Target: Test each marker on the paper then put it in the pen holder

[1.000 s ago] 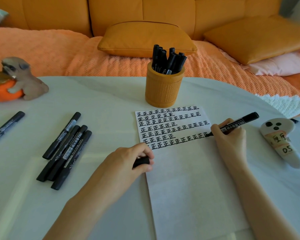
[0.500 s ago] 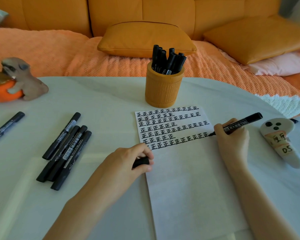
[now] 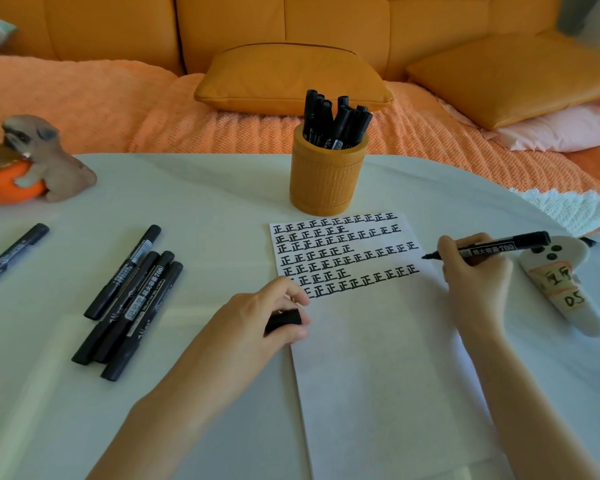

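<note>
The white table [image 3: 205, 188] carried a sheet of paper [image 3: 378, 375] running from the near edge toward the centre, its far part filled with rows of black written characters. Left of the sheet lay four capped black markers [image 3: 132, 306] in a loose cluster, and a fifth marker [image 3: 11, 254] lay well apart at the left margin. A white labelled ornament [image 3: 565, 289] lay to the right. Beyond the paper's far edge stood the orange pen holder [image 3: 328, 174], upright, with several black markers inside. A dog figurine [image 3: 49, 161] sat at the far left. An orange sofa [image 3: 291, 26] with a cushion [image 3: 291, 77] and a woven throw stood behind the table.

The left hand [image 3: 257, 323] rested at the paper's left edge, fingers curled round a black cap [image 3: 284, 320]. The right hand [image 3: 475, 275] gripped an uncapped marker [image 3: 492, 249] in a writing hold, tip pointing left at the paper's right edge; contact with the sheet could not be confirmed.
</note>
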Demonstrator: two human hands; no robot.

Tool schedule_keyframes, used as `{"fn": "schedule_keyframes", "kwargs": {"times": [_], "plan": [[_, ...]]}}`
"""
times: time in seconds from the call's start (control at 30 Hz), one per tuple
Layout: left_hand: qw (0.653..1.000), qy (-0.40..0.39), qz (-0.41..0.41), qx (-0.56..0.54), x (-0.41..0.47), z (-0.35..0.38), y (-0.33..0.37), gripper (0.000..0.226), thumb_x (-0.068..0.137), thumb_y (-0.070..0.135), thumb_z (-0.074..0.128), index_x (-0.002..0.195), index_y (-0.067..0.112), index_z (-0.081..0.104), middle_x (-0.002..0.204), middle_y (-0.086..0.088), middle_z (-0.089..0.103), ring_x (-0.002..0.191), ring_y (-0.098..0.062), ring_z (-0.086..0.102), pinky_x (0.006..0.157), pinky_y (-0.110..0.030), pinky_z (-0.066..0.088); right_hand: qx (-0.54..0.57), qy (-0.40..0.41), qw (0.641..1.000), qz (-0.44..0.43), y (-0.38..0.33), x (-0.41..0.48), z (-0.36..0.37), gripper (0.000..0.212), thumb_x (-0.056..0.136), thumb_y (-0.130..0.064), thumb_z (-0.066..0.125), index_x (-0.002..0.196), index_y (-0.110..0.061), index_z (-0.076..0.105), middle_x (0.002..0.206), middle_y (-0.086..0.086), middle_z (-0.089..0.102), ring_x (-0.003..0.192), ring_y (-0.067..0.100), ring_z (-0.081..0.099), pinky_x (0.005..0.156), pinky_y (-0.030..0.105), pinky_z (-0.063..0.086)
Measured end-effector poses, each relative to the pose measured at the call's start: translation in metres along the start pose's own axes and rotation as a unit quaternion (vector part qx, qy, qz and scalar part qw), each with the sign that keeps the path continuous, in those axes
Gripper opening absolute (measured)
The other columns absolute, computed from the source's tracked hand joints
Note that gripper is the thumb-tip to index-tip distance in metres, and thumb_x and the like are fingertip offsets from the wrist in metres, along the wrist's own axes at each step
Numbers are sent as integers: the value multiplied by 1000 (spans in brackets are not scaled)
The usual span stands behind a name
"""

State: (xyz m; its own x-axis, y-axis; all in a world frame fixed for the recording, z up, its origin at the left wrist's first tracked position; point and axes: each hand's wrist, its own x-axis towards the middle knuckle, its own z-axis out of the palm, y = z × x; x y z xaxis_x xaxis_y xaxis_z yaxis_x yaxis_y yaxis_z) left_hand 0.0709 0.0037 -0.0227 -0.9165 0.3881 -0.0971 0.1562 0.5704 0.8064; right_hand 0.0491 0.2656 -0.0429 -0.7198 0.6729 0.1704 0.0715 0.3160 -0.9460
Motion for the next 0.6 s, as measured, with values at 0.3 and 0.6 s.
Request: {"fn": "schedule_keyframes", "kwargs": {"times": [0.3, 0.6], "plan": [[988, 94, 26, -120, 2, -1, 9, 20, 72, 11, 76, 83, 20, 62, 85, 18, 73, 82, 4, 67, 77, -8, 48, 237, -199, 948, 77, -37, -39, 14, 19, 73, -23, 73, 66, -16, 58, 49, -1, 37, 47, 14, 29, 44, 20, 22], [977, 146, 20, -155, 3, -3, 14, 21, 69, 17, 78, 85, 26, 68, 83, 12, 71, 76, -5, 67, 67, -9, 46, 294, -267, 901, 177, -50, -78, 28, 20, 78, -23, 65, 79, -7, 53, 53, 4, 40, 46, 13, 37, 41, 14, 34]]}}
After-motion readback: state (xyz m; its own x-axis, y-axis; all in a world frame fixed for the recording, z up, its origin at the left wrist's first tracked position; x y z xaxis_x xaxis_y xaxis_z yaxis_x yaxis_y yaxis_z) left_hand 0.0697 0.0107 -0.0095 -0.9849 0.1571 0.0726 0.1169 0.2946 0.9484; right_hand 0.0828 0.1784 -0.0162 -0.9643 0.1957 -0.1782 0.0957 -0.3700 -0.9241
